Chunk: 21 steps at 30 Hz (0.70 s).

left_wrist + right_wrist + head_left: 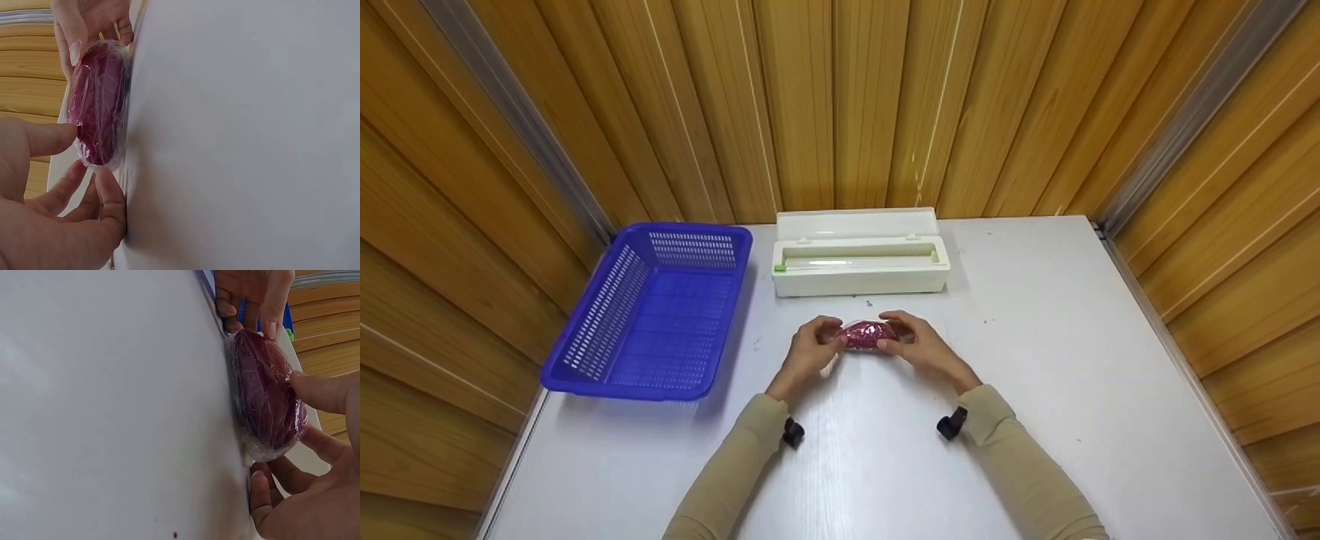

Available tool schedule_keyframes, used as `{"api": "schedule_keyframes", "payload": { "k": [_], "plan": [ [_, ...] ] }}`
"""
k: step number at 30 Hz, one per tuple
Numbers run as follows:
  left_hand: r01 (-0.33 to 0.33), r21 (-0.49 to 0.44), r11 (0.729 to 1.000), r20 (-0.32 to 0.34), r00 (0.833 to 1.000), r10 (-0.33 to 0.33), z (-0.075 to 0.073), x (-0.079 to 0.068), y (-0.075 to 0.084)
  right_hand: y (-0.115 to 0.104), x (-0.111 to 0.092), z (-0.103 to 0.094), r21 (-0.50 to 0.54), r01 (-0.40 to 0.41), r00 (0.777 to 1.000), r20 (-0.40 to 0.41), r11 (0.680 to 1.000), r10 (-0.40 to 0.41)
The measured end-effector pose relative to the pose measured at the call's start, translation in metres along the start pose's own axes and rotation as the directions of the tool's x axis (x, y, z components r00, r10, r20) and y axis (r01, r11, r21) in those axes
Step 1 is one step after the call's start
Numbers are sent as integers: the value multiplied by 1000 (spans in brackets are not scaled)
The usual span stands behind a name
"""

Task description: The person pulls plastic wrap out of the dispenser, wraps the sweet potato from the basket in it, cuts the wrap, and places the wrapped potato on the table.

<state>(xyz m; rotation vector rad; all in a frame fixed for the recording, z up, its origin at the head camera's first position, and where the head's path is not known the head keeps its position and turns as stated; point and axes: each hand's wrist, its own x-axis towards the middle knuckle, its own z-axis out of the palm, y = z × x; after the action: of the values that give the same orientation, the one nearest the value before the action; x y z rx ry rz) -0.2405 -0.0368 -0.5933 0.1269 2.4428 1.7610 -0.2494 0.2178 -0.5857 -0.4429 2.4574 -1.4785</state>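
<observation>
A purple-red, oblong item wrapped in clear cling film (868, 335) lies crosswise on the white table, its film creased and shiny. My left hand (813, 343) holds its left end, with the thumb on the near side and the fingers curled round the end. At the right end, my right hand (919, 341) grips it the same way. The left wrist view shows the wrapped item (100, 104) between both hands, low against the tabletop. Loose film bunches at its end in the right wrist view, close to the right fingers (323, 441).
Behind the hands stands a white cling film dispenser (859, 283) with its lid raised and a green piece at its left end. A blue perforated basket (660, 390) sits on the left of the table (1080, 375). Wood-patterned walls (870, 105) enclose the back and sides.
</observation>
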Motion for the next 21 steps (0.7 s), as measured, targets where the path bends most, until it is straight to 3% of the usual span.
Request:
{"api": "schedule_keyframes", "payload": {
  "k": [14,21],
  "plan": [
    [40,1,999,35,999,-40,-5,-1,3,-7,-1,-1,-12,21,1000,22,1000,-21],
    [26,-15,1000,31,999,-25,-6,-2,6,-8,-1,-1,-17,15,1000,7,1000,-15]
  ]
}}
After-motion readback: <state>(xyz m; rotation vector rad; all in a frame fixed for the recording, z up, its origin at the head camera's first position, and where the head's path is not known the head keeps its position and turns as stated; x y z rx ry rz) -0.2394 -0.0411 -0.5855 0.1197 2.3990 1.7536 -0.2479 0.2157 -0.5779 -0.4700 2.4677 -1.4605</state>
